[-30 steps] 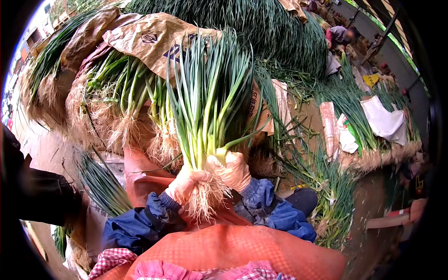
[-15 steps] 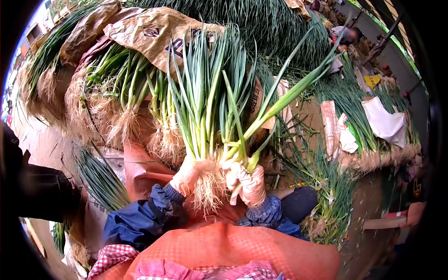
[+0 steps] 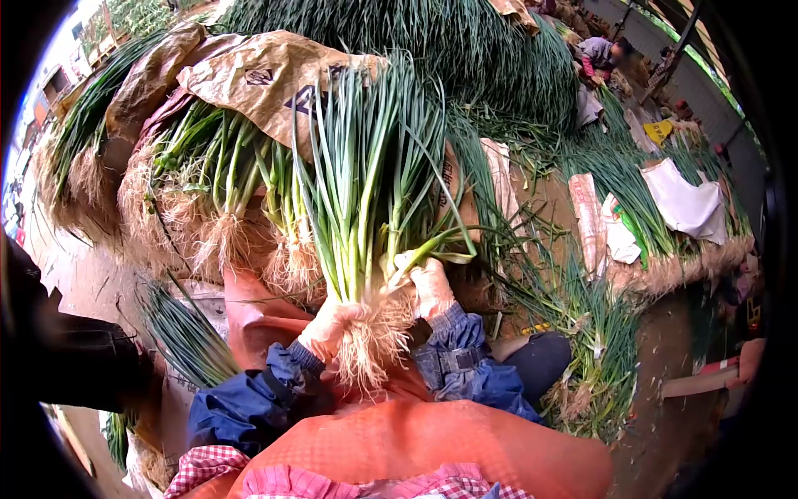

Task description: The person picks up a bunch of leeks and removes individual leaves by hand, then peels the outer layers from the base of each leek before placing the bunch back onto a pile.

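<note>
A large bunch of green onions [image 3: 362,191] stands upright before me, leaves up and pale roots hanging down. My left hand [image 3: 331,328], in a pale glove, is wrapped round the bunch just above the roots [image 3: 372,345]. On the right side of the bunch, my gloved right hand [image 3: 432,289] is closed on a yellow-green outer leaf [image 3: 428,249] near the stalk bases. That leaf bends out to the right. Some fingertips of both hands are hidden by the stalks.
Behind the bunch lie more green onions [image 3: 220,166], partly under brown sacking [image 3: 266,75]. A small bundle [image 3: 187,333] rests at left. Loose onions and trimmings [image 3: 582,358] lie at right, near a covered row [image 3: 632,208]. Another person [image 3: 597,60] is at the far right.
My right hand has moved up and in against the bunch. The long leaves that stuck out to the upper right no longer extend there. My left hand keeps its hold.
</note>
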`<state>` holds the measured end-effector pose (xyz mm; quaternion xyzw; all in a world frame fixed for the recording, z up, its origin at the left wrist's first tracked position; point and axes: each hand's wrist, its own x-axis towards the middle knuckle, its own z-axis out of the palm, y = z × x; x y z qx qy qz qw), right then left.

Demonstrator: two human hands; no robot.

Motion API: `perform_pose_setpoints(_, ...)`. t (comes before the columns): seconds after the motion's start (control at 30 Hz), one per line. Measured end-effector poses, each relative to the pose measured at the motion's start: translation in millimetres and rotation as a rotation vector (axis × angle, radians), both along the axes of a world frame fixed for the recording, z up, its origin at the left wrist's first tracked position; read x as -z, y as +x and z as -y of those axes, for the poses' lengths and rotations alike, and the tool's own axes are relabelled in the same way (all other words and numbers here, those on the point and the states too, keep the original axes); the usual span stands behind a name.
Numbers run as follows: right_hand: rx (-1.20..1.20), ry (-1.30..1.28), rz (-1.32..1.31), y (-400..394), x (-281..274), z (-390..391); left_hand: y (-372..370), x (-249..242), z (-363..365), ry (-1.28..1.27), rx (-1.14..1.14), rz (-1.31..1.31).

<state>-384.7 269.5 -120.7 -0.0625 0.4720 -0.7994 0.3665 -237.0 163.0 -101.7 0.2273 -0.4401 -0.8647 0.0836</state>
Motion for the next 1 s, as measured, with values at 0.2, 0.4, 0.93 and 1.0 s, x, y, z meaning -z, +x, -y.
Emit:
perform_pose_setpoints(0.2,-0.007,0.263,-0.603,-2,-30,27,38,-35,12,0.270,-0.091,-0.098)
perform_pose_setpoints(0.4,-0.015,0.928,-1.094,12,44,53,26,-33,-1,-0.027,-0.036,0.030)
perform_pose_setpoints(0.93,-0.139,-0.018,-0.225,51,-35,-26,2,-23,17,-0.084,-0.200,0.095)
perform_pose_setpoints(1.0,0.059,-0.117,-0.210,44,-39,-42,7,-16,27,-0.053,-0.110,0.072)
